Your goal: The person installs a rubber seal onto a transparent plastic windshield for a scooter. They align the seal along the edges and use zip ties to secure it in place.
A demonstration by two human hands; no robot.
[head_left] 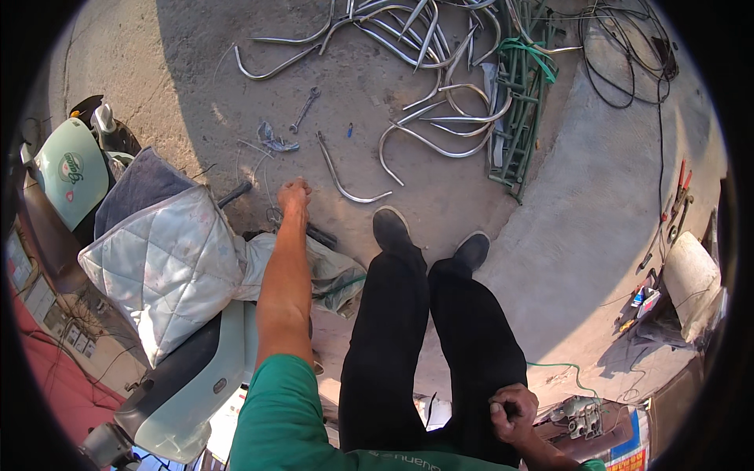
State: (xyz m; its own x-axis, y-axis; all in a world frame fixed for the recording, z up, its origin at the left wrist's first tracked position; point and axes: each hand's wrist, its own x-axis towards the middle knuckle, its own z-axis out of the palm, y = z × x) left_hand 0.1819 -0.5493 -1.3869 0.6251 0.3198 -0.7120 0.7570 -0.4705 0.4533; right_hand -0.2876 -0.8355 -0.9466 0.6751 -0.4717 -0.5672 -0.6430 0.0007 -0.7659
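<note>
Cannot see into the left hand [294, 195] or the curled right hand [515, 412], nor tell of anything gripped there. Cannot identify the tiny blue bit [350, 130]. Cannot follow the tubes [428, 39] past the top edge, or the cloth [330, 268] behind the left forearm [284, 294].

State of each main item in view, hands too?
Left hand: extended, fingers curled, contents unclear
Right hand: curled at thigh, contents unclear
Curved silver metal tubes: loosely heaped
Separate curved silver tube: lying apart
Silver metal wrench: flat on ground
Green metal frames: bundled, green strap tied around
Long black cable: loosely coiled
White quilted cover: draped loosely
</note>
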